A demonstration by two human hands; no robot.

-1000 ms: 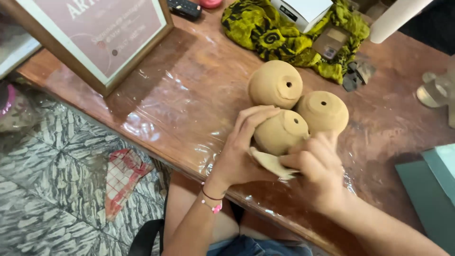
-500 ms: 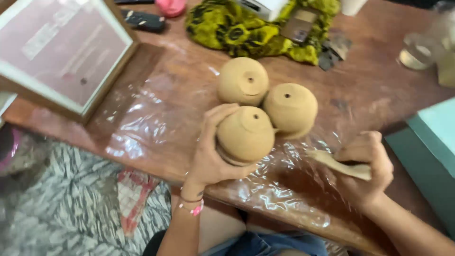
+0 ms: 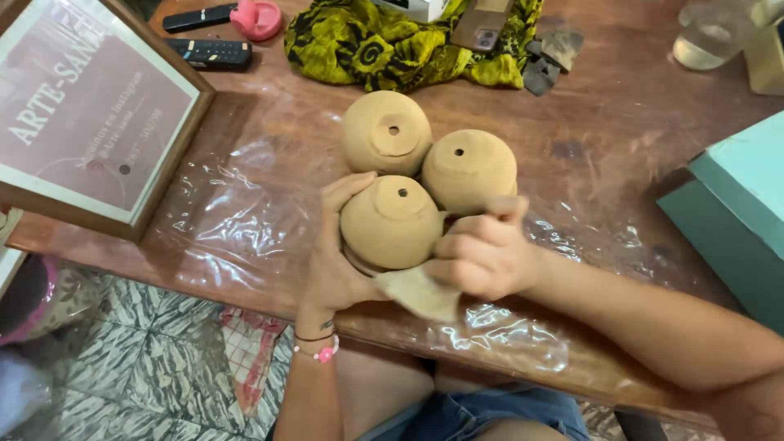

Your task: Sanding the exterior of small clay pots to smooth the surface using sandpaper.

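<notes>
Far off to the left of the grip a framed sign [image 3: 90,122] leans on the wooden table [image 3: 621,163], and beyond it, at the table's far edge, lie two black remote controls [image 3: 208,53] and a pink lid [image 3: 257,18]. A sheet of clear plastic film [image 3: 237,220] covers the table under and around the hands. The left hand [image 3: 335,261], with a beaded bracelet [image 3: 314,353] at the wrist, cups a round tan clay pot [image 3: 392,220] from its left side and underneath, fingers wrapped around it and the thumb reaching over the top edge; the pot is turned so that its base with a small hole faces up. Just behind the held pot stand two more clay pots, the left one [image 3: 385,131] and the right one [image 3: 469,170], both touching or nearly touching it. The right hand [image 3: 486,253] is clenched on a piece of tan sandpaper [image 3: 420,292], pressed against the held pot's lower right side. Farther back lies a yellow and black patterned cloth [image 3: 384,45]. Well to the right of the grip sit a glass jar [image 3: 706,37] and a teal box [image 3: 735,212].
</notes>
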